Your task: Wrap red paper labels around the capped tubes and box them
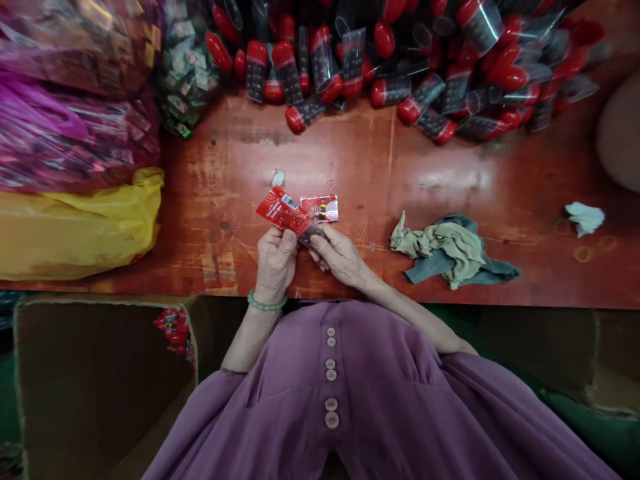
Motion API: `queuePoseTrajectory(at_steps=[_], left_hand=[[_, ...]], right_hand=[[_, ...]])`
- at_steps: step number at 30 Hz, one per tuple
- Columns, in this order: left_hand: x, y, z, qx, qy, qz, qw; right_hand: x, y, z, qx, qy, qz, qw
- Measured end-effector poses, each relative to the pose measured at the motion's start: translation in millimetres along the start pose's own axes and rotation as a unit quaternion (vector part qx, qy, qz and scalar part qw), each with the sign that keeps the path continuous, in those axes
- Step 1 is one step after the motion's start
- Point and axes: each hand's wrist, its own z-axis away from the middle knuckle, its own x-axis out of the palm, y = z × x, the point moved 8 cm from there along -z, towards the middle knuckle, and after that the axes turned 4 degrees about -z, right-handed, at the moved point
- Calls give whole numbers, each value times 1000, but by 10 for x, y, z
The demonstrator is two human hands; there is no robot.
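Holding a red card (279,212) in my left hand (274,263), I have the fingers pinched together on its lower edge, just above the near edge of the table (380,180). My right hand (340,255) is clamped on a small dark piece (311,233) that sits against the card, and a red and white packet (320,208) shows just behind it, touching the card's right side. I cannot tell whether the packet is gripped or only resting on the others.

Judging by how things lie, the work looks well short of finished. A heap of clear tubes with red caps (400,60) runs along the far side of the table, and a few red items (175,330) lie in the cardboard box (95,380) by my left knee, which is otherwise mostly bare inside. So I reckon a small share is done and much remains.

Near my right hand lies a crumpled cloth (450,250), with a white scrap (585,217) farther right. On my left sit a yellow bag (75,230) and, behind it, pink bags (75,120) stuffed with small packets. A green bead bracelet (267,304) circles my left wrist.
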Motion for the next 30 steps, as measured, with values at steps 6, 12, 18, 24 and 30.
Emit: queuePoseTrajectory(at_steps=[6, 12, 18, 24, 30], left_hand=[[101, 20, -4, 23, 11, -5, 1000], [208, -80, 69, -22, -34, -29, 999], [76, 23, -33, 36, -13, 4, 999], [2, 15, -107, 32, 22, -5, 999], [36, -90, -88, 6, 17, 2, 1000]], right_hand=[[-6, -78, 31, -37, 18, 114, 993], [44, 62, 41, 13, -17, -38, 999], [-50, 21, -1, -1, 6, -2, 1000], [-68, -23, 17, -6, 29, 83, 996], [33, 161, -3, 40, -17, -97, 994]])
